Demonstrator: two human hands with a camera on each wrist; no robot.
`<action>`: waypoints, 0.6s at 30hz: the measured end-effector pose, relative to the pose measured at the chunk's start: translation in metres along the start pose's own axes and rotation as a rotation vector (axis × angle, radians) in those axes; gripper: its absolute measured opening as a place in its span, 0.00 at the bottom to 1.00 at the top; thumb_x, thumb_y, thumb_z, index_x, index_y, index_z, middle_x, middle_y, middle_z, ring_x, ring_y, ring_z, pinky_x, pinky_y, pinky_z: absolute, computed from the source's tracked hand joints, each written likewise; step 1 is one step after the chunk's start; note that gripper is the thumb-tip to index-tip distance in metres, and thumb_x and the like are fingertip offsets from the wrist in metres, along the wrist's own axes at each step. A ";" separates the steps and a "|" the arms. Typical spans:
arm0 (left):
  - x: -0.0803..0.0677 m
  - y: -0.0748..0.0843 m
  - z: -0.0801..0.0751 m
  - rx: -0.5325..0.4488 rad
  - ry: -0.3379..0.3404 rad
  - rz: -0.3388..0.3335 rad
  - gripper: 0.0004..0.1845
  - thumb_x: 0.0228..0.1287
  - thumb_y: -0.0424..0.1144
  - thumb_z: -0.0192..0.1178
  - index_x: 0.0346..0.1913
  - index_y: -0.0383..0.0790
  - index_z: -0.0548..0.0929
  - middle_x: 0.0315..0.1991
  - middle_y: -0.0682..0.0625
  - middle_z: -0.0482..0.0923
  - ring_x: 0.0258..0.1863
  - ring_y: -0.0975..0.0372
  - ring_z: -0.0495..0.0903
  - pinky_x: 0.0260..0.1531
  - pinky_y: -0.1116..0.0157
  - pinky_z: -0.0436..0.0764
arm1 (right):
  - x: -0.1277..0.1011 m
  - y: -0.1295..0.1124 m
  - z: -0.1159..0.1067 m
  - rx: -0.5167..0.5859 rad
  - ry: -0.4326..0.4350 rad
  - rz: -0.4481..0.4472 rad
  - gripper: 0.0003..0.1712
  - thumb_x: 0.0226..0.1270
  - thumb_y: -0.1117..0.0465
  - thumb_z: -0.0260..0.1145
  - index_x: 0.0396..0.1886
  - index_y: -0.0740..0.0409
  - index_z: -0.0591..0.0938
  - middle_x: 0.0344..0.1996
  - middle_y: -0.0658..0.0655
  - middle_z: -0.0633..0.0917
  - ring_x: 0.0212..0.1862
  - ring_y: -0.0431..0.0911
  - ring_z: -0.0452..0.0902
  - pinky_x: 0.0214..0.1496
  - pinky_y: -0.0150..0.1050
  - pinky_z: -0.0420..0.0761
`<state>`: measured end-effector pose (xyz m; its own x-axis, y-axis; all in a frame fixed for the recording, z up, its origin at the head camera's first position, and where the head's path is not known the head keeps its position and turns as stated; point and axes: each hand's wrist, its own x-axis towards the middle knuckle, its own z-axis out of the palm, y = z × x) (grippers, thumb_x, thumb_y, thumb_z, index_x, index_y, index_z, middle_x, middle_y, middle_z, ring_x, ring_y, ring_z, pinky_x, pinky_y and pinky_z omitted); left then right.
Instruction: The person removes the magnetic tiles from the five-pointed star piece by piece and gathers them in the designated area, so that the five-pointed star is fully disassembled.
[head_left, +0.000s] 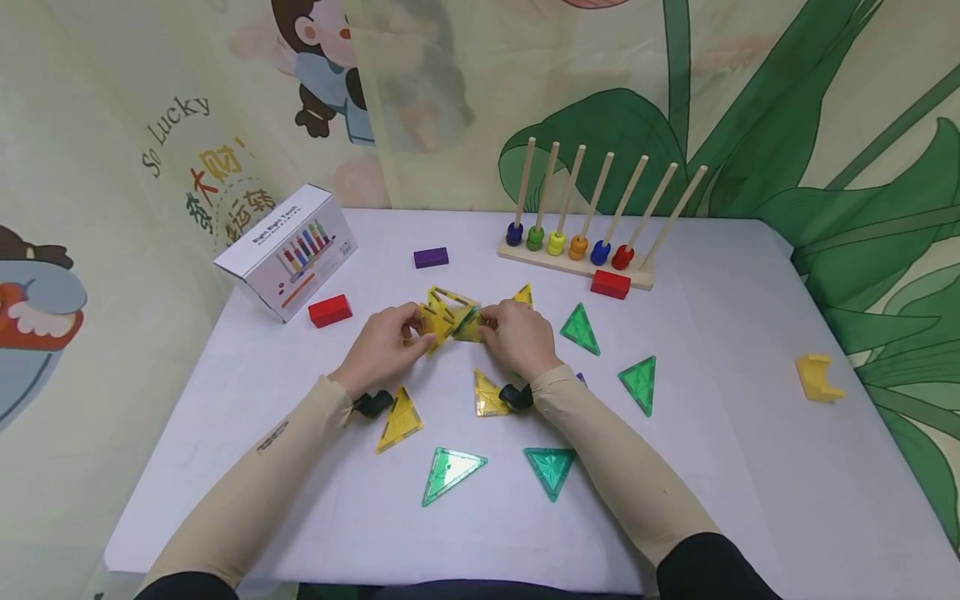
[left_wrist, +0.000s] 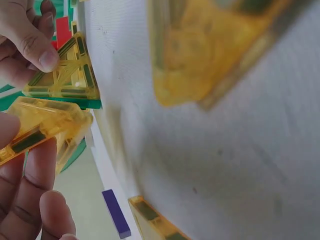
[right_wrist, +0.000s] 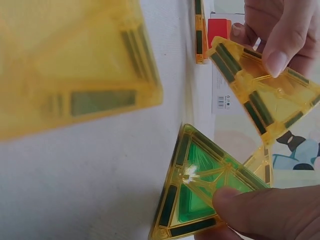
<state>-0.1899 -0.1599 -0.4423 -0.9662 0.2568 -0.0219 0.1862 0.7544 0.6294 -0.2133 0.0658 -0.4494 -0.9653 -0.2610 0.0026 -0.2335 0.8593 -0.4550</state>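
My left hand (head_left: 384, 343) pinches yellow triangular magnetic tiles (right_wrist: 270, 95) by thumb and fingers; the doubled dark strips along one edge suggest two lying together. Close by on the right, my right hand (head_left: 522, 337) pinches a yellow triangular magnetic tile (right_wrist: 171, 206) with a green triangular tile (right_wrist: 194, 210) against its back. In the right wrist view, a gap shows between the two held sets. Just beyond the hands is another yellow tile (head_left: 453, 296), partly hidden. One more yellow tile (head_left: 523, 294) shows its tip behind the right hand.
Nearer me lie yellow tiles (head_left: 401, 422) and green tiles (head_left: 452, 475), with more green tiles (head_left: 637, 385) at right. Around them are red blocks (head_left: 330, 311), a purple block (head_left: 431, 257), a white box (head_left: 292, 250), a peg rack (head_left: 577, 265) with beads and a yellow notched block (head_left: 819, 378).
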 end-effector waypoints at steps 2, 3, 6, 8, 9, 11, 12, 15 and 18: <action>0.003 0.001 0.002 -0.001 0.004 0.012 0.11 0.69 0.43 0.68 0.48 0.42 0.83 0.42 0.48 0.85 0.41 0.54 0.76 0.44 0.60 0.75 | 0.000 0.001 -0.001 0.003 0.000 0.001 0.16 0.73 0.54 0.69 0.56 0.51 0.89 0.39 0.52 0.88 0.39 0.46 0.82 0.39 0.42 0.84; 0.005 0.001 0.003 0.003 0.005 0.020 0.11 0.69 0.43 0.69 0.48 0.43 0.83 0.42 0.48 0.86 0.41 0.54 0.76 0.45 0.60 0.76 | 0.000 0.001 -0.001 0.008 0.002 0.003 0.16 0.73 0.55 0.69 0.56 0.51 0.89 0.39 0.52 0.88 0.39 0.46 0.82 0.39 0.42 0.84; 0.012 0.005 0.008 0.035 0.026 0.046 0.11 0.68 0.44 0.70 0.46 0.43 0.83 0.42 0.49 0.87 0.41 0.55 0.78 0.45 0.60 0.78 | 0.000 0.002 -0.001 0.020 -0.007 0.007 0.16 0.72 0.55 0.70 0.56 0.52 0.89 0.39 0.52 0.88 0.40 0.46 0.83 0.40 0.42 0.84; 0.015 0.008 0.010 0.079 0.051 0.055 0.11 0.67 0.44 0.71 0.45 0.43 0.84 0.40 0.48 0.88 0.39 0.55 0.79 0.44 0.59 0.79 | 0.001 0.002 0.000 0.033 -0.022 0.006 0.16 0.72 0.55 0.70 0.56 0.53 0.89 0.40 0.52 0.89 0.40 0.46 0.83 0.41 0.42 0.85; 0.017 0.010 0.011 0.103 0.065 0.060 0.11 0.66 0.44 0.71 0.45 0.43 0.84 0.39 0.48 0.88 0.38 0.55 0.80 0.42 0.59 0.80 | 0.001 0.002 0.001 0.039 -0.031 0.004 0.16 0.72 0.55 0.70 0.56 0.53 0.89 0.40 0.52 0.89 0.41 0.46 0.83 0.42 0.43 0.85; 0.020 0.014 0.012 0.141 0.087 0.065 0.11 0.65 0.43 0.72 0.45 0.43 0.85 0.38 0.48 0.88 0.37 0.55 0.80 0.40 0.60 0.80 | 0.001 0.002 0.001 0.048 -0.043 0.001 0.16 0.72 0.55 0.70 0.55 0.54 0.89 0.40 0.52 0.90 0.41 0.46 0.83 0.43 0.43 0.85; 0.021 0.015 0.012 0.159 0.093 0.071 0.11 0.65 0.43 0.72 0.45 0.42 0.85 0.38 0.47 0.89 0.37 0.55 0.80 0.39 0.60 0.80 | 0.001 0.002 0.002 0.049 -0.048 0.000 0.16 0.72 0.55 0.70 0.55 0.54 0.89 0.40 0.52 0.90 0.41 0.46 0.83 0.43 0.42 0.85; 0.025 0.019 0.014 0.181 0.090 0.083 0.10 0.64 0.42 0.72 0.44 0.43 0.86 0.38 0.48 0.89 0.37 0.55 0.80 0.39 0.59 0.80 | 0.001 0.003 0.002 0.057 -0.058 0.001 0.15 0.72 0.55 0.69 0.53 0.55 0.89 0.36 0.52 0.89 0.38 0.46 0.81 0.41 0.40 0.83; 0.029 0.021 0.014 0.180 0.081 0.090 0.08 0.64 0.41 0.72 0.42 0.44 0.85 0.38 0.49 0.90 0.37 0.55 0.80 0.40 0.59 0.80 | 0.001 0.004 0.001 0.059 -0.064 -0.006 0.14 0.73 0.54 0.69 0.51 0.55 0.89 0.34 0.52 0.88 0.36 0.46 0.80 0.38 0.39 0.80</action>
<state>-0.2113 -0.1280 -0.4409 -0.9541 0.2842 0.0947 0.2940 0.8282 0.4771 -0.2147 0.0688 -0.4516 -0.9541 -0.2953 -0.0503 -0.2304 0.8309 -0.5065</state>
